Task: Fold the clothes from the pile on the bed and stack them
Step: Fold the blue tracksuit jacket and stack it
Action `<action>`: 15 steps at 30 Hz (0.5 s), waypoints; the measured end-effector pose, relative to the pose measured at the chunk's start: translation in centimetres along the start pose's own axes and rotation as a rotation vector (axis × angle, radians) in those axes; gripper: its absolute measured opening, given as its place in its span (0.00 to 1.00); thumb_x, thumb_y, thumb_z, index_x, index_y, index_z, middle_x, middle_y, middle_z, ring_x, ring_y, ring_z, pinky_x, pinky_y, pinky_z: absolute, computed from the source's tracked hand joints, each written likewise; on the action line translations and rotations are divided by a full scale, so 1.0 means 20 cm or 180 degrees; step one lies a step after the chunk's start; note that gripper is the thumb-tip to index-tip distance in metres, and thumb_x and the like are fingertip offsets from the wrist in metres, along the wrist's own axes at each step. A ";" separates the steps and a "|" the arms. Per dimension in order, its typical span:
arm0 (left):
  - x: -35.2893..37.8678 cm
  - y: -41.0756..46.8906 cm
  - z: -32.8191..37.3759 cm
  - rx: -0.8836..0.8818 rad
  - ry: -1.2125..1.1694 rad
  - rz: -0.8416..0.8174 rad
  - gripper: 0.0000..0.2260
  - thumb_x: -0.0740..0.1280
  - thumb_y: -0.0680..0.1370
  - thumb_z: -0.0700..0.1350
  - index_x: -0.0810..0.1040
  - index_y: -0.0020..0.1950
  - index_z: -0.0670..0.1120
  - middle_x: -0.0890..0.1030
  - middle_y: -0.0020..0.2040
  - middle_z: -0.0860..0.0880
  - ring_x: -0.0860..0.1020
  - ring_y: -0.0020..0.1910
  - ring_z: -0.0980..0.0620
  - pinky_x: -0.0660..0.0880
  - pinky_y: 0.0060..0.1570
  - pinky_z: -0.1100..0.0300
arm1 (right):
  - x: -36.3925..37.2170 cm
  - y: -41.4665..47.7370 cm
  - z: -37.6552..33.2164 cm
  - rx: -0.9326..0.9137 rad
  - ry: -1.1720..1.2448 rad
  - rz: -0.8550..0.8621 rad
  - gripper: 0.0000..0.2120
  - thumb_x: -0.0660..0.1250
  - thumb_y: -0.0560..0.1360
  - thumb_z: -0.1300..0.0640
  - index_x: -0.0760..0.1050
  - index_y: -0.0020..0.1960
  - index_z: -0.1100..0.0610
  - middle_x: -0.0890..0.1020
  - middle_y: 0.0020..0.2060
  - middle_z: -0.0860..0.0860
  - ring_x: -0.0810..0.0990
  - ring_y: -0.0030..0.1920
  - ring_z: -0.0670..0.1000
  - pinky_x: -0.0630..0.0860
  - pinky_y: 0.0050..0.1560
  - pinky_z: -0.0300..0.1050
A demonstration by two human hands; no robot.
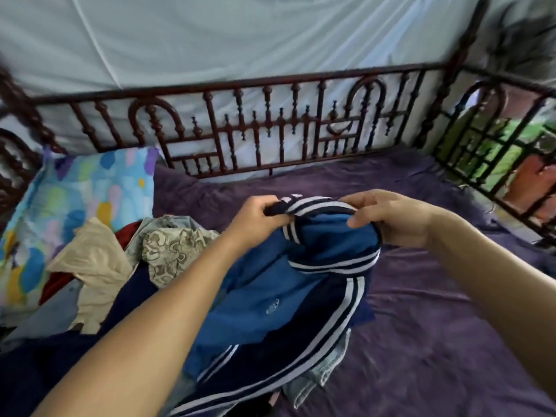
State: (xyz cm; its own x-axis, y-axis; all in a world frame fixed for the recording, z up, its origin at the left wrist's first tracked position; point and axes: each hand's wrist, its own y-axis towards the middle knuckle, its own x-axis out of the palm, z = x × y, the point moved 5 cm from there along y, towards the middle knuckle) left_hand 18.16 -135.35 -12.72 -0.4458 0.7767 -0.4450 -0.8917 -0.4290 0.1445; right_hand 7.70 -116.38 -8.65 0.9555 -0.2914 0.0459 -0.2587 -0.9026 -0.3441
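A blue shirt point(264, 296) with navy panels and white stripes hangs bunched between my hands above the bed. My left hand point(258, 218) grips its dark striped collar edge at the top left. My right hand point(388, 218) pinches the striped collar at the top right, thumb on the blue fabric. The pile of clothes point(120, 260) lies to the left: a cream garment, a beige patterned one, something red and dark navy cloth. A pale denim piece point(319, 374) shows under the shirt's lower edge.
A purple sheet point(436, 326) covers the bed, bare on the right side. A colourful pillow point(75, 200) leans at the far left. A dark red wooden railing point(270, 127) runs along the back and right sides, with a white net behind.
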 end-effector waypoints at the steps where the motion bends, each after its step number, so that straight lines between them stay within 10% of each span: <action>1: -0.02 0.00 0.12 0.0093 0.0020 0.0230 0.12 0.74 0.70 0.47 0.78 0.40 0.38 0.76 0.35 0.48 0.71 0.37 0.55 0.70 0.39 0.53 | -0.04 -0.09 -0.02 -0.0028 -0.0177 -0.0038 0.25 0.69 0.65 0.70 0.74 0.63 0.63 0.82 0.55 0.62 0.82 0.52 0.60 0.81 0.46 0.48; 7: -0.03 -0.09 0.72 0.0638 0.0451 0.0590 0.10 0.71 0.72 0.38 0.72 0.38 0.33 0.69 0.32 0.47 0.66 0.31 0.56 0.61 0.31 0.61 | -0.20 -0.28 0.17 -0.0498 -0.2711 0.1145 0.08 0.76 0.66 0.61 0.79 0.43 0.54 0.83 0.38 0.45 0.79 0.38 0.43 0.77 0.43 0.44; 11: -0.21 -0.15 0.84 0.0632 0.0434 0.1033 0.07 0.69 0.72 0.36 0.74 0.40 0.33 0.71 0.33 0.45 0.69 0.33 0.53 0.64 0.34 0.59 | -0.18 -0.29 0.48 -0.0284 -0.1543 0.1205 0.27 0.74 0.66 0.40 0.79 0.43 0.66 0.76 0.34 0.50 0.73 0.37 0.47 0.70 0.39 0.47; 15: -0.37 -0.22 0.78 0.0438 0.0653 0.0889 0.10 0.71 0.73 0.38 0.71 0.37 0.39 0.69 0.33 0.46 0.68 0.34 0.52 0.63 0.37 0.57 | -0.18 -0.34 0.41 -0.0546 -0.0742 0.1822 0.21 0.70 0.75 0.51 0.75 0.47 0.71 0.78 0.36 0.54 0.74 0.39 0.52 0.71 0.41 0.50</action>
State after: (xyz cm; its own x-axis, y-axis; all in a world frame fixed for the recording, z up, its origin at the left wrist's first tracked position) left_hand 24.11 -132.08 3.65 -0.6608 0.5240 -0.5374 -0.7463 -0.5345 0.3965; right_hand 7.19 -106.49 -14.18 0.6602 -0.6830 -0.3124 -0.7375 -0.6682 -0.0979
